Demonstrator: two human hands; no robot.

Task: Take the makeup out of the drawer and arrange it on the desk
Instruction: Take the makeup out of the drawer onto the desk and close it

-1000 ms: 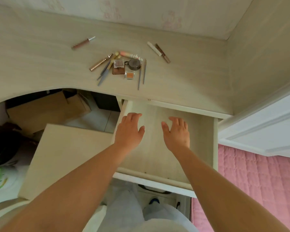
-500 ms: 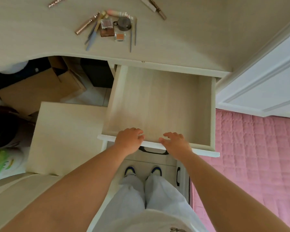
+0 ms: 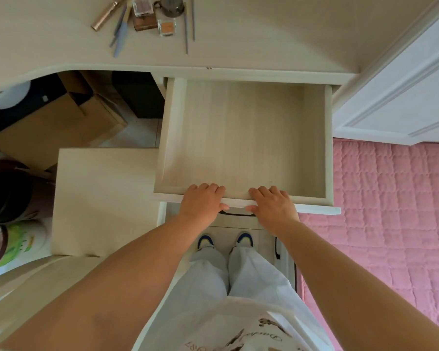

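Note:
The pale wooden drawer (image 3: 243, 138) stands pulled out under the desk (image 3: 264, 34), and nothing lies inside it. My left hand (image 3: 202, 202) and my right hand (image 3: 273, 205) both grip the drawer's front edge, fingers curled over the rim into the drawer, thumbs outside. The makeup lies in a cluster at the desk's far side: a rose-gold tube (image 3: 107, 15), a bluish pencil (image 3: 121, 35), a brown compact (image 3: 145, 22), a small orange pot (image 3: 166, 27), a dark round case (image 3: 172, 5) and two thin grey sticks (image 3: 189, 24).
A light wooden stool top (image 3: 104, 198) stands left of the drawer. Cardboard boxes (image 3: 56, 122) sit under the desk at the left. A pink quilted bed (image 3: 390, 211) lies to the right, with a white panel (image 3: 403, 97) above it. My legs and shoes are below the drawer.
My hands came back from inside the drawer to its front edge and closed on it. My view tilted downward, so the makeup slid to the top of the frame.

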